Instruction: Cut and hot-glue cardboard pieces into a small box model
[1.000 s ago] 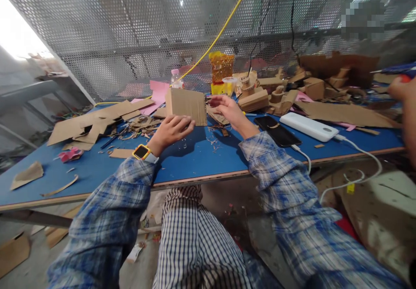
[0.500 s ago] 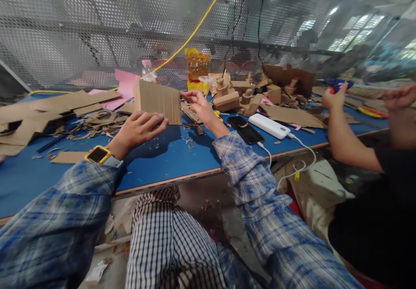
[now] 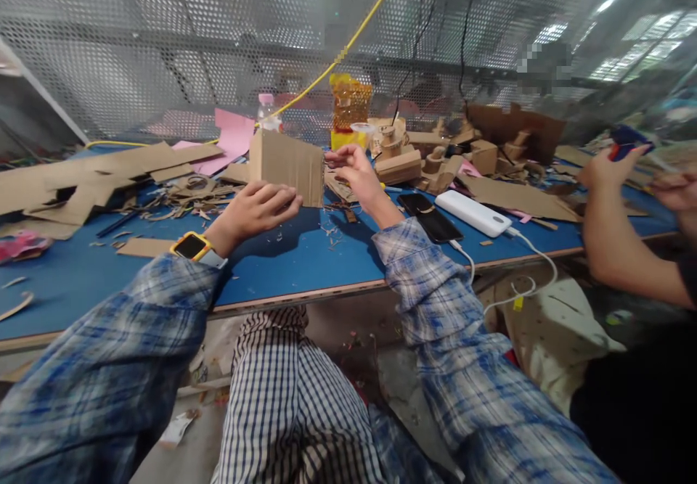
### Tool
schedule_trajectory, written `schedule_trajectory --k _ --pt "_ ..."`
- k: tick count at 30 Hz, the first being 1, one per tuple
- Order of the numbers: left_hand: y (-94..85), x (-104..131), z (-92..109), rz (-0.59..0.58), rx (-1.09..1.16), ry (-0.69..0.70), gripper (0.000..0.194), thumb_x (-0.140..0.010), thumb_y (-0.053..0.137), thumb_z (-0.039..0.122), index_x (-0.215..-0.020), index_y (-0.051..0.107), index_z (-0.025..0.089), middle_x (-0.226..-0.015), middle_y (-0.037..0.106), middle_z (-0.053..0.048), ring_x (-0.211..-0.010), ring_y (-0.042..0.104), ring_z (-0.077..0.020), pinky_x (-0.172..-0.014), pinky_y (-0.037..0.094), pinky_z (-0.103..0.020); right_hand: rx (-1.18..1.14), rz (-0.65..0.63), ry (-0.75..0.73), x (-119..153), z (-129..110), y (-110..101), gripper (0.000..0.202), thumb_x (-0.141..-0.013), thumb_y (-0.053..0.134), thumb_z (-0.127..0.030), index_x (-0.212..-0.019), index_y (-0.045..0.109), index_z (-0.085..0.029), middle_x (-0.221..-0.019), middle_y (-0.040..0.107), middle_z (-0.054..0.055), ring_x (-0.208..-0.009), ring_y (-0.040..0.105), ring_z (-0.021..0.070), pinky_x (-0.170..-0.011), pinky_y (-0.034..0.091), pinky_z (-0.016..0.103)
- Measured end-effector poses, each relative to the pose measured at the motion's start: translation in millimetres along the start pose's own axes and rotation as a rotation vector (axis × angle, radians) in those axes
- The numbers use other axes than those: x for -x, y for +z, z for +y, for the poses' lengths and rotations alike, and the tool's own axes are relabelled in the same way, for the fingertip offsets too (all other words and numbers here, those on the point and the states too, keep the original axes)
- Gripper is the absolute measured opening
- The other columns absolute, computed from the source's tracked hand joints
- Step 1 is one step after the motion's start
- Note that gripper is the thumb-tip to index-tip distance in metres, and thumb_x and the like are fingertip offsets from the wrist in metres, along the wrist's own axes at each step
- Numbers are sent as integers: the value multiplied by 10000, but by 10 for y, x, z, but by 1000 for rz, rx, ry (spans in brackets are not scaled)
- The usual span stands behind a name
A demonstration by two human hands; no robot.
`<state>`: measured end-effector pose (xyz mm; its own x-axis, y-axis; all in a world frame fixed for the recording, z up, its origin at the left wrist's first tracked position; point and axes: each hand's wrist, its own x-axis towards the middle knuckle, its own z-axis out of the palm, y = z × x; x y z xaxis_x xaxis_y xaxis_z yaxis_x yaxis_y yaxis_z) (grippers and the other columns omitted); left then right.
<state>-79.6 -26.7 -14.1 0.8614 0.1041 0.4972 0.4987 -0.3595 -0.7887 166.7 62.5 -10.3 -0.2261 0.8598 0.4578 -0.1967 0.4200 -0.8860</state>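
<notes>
A box-like cardboard piece (image 3: 291,168) stands raised over the blue table, its broad face toward me. My left hand (image 3: 258,212) is closed round its lower left part, with a yellow-framed watch (image 3: 193,246) on the wrist. At the piece's right edge, my right hand (image 3: 356,175) has its fingers bent and brought together, the tips by the corrugated edge. Whatever those fingertips pinch is too small to make out. Shavings and thin cardboard scraps (image 3: 204,186) lie behind and beside the piece.
A black phone (image 3: 430,217) and a white power bank (image 3: 473,213) with a cable lie right of my right hand. Behind are cut cardboard parts (image 3: 400,167) and a yellow bag (image 3: 350,110). At far right, another person's hand (image 3: 610,168) holds a blue tool.
My view has swung a little to the left, so the table contents sit farther right in the picture. Both hands keep nearly the same place on the cardboard piece.
</notes>
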Motion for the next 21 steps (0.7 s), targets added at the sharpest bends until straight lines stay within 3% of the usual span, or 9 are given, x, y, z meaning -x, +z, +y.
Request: schedule_trajectory --k 5,9,13,21 --pt "48 -13 56 -41 15 29 290 -952 586 107 -1193 637 260 -1127 743 -40 -997 655 -159 -779 499 -291 -41 92 54 -54 87 -61 297 -803 719 -219 -945 463 -269 -936 633 -21 -863 624 134 -771 543 283" --pt "84 -17 93 1 15 38 293 -921 630 112 -1170 652 266 -1091 748 -34 -994 659 -157 -794 503 -288 -115 91 99 -63 119 -71 334 -777 755 -253 -958 475 -263 -856 587 -43 -789 597 119 -753 516 273" --pt "22 -56 102 61 24 74 282 -923 637 102 -1160 664 252 -1119 751 -39 -1029 651 -155 -814 498 -276 -143 105 111 -51 110 -54 317 -783 743 -250 -962 482 -262 -847 576 -47 -811 600 122 -757 512 273" --pt "-21 -87 119 62 60 84 259 -938 620 99 -1142 686 245 -1123 755 -44 -1043 657 -156 -834 489 -271 -213 127 163 -52 68 -17 317 -798 662 -124 -928 412 -269 -756 520 -75 -713 567 119 -754 519 273"
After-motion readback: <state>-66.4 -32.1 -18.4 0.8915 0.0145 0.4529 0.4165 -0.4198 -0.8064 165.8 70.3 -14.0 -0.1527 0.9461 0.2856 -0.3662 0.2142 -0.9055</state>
